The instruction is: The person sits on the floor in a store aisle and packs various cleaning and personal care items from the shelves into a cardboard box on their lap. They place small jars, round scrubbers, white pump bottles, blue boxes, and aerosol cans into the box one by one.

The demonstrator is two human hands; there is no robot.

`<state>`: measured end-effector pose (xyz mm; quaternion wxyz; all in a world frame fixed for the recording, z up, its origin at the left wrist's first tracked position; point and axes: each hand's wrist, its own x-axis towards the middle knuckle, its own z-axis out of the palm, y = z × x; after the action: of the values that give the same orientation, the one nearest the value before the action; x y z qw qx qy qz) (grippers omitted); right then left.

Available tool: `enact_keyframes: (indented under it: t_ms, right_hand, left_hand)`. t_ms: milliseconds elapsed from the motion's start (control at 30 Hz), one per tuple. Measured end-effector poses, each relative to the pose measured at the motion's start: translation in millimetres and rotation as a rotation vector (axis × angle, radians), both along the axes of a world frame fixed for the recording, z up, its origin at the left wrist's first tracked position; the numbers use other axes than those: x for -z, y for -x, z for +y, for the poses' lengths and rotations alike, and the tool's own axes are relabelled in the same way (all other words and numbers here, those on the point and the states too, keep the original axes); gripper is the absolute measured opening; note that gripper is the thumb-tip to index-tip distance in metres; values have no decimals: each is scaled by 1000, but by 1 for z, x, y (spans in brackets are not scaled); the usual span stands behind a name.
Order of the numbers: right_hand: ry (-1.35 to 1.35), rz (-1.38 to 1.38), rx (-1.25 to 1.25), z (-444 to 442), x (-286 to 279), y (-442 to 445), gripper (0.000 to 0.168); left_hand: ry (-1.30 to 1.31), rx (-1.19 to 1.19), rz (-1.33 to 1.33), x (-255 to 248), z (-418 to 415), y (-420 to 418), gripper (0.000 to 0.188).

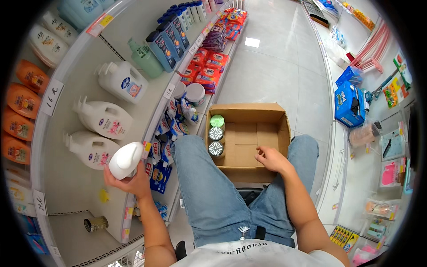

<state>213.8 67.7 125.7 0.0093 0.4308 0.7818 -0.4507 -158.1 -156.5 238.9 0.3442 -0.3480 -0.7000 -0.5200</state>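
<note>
My left hand (128, 182) is closed round a white plastic bottle (125, 160), held at the shelf edge in front of two white pump bottles with handles (106, 118). My right hand (270, 158) is over the near right part of an open cardboard box (248, 175), its fingers loosely curled with nothing seen in them. Along the box's left wall stand three cylindrical containers, one with a green lid (217, 121) and two with black-and-white patterned lids (216, 148). The box lies between my knees.
To the left, the shelf (66, 187) holds another white pump bottle (121, 81), a green pump bottle (143, 58), blue bottles (161, 50) and a fallen can (96, 224). Red detergent bags (208, 76) are lower down. A right-hand shelf holds a blue package (349, 103).
</note>
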Motion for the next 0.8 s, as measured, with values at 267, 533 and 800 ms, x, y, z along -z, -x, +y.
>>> enact_keyframes:
  t_ms: [267,533,800]
  right_hand:
    - [-90,482,127,-3,-13,24,49]
    - [-38,578,332,-3,8,24,43]
    - [-178,244,282,8,26,29,27]
  left_hand:
    - [50,626,-391,-3,67,-89,101]
    - [367,840,-438,98,162,-177,92]
    - [647,908,-585,156,170,-179,90]
